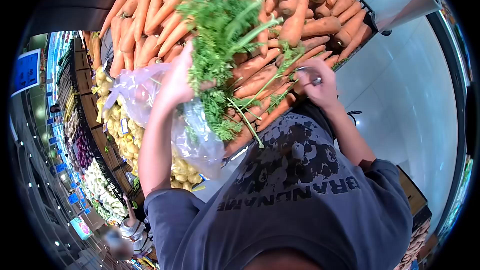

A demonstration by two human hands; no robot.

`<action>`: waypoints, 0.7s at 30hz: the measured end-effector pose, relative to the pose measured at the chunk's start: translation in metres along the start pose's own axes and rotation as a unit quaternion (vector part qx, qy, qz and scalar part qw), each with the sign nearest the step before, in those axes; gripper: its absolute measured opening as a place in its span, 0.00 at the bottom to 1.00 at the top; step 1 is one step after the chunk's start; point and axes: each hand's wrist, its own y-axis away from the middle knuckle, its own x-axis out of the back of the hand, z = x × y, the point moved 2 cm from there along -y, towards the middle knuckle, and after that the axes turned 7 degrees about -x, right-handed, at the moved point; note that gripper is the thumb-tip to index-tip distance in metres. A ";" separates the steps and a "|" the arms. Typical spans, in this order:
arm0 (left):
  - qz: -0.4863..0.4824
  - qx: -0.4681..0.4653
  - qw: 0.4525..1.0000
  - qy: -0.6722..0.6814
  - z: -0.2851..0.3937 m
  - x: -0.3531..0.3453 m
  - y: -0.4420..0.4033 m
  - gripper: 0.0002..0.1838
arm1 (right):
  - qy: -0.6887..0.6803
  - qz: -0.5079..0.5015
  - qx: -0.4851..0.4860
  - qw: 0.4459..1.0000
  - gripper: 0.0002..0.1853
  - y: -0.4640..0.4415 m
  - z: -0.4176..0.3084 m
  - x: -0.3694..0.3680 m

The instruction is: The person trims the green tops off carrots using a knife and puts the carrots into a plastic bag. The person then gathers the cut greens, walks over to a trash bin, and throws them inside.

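My left hand (178,81) is closed around a bunch of leafy carrot greens (215,15), which hangs over the heap and is partly blurred. A clear plastic bag (200,130) hangs beside and below this hand; whether the fingers also grip it is unclear. My right hand (320,82), with a ring on one finger, has its fingers curled in a pinch just above the near carrots. Loose green stems (270,81) lie close to those fingertips, but what they pinch is hidden. Orange carrots (260,77) are piled under both hands.
To the left are netted bags of yellowish produce (127,140) and a row of vegetable displays (100,185). A roll of clear bags (407,10) sticks out at the upper right. Another person (134,232) stands at the lower left. Pale floor tiles (400,80) lie to the right.
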 end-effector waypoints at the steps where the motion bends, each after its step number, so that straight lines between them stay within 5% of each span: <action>1: -0.007 -0.026 0.999 -0.027 -0.002 0.009 0.005 0.49 | 0.048 -0.052 0.086 0.994 0.14 -0.005 -0.004 -0.005; 5: -0.018 -0.125 0.987 -0.101 -0.002 0.022 0.021 0.50 | 0.149 -0.129 0.138 0.971 0.22 0.003 -0.014 -0.035; 8: -0.017 -0.045 0.998 -0.051 -0.014 0.006 0.036 0.52 | 0.135 -0.274 0.114 0.946 0.22 0.007 -0.012 -0.053; 16: -0.146 -0.044 0.969 -0.196 -0.019 -0.014 0.045 0.46 | 0.299 -0.320 0.127 0.890 0.15 0.010 0.016 -0.054; 18: -0.156 -0.046 0.953 -0.256 -0.012 -0.018 0.047 0.34 | 0.291 -0.324 0.123 0.892 0.11 0.000 0.017 -0.043; 21: -0.116 -0.114 0.912 -0.376 -0.015 -0.032 0.055 0.31 | 0.284 -0.333 0.099 0.894 0.08 -0.013 0.013 -0.022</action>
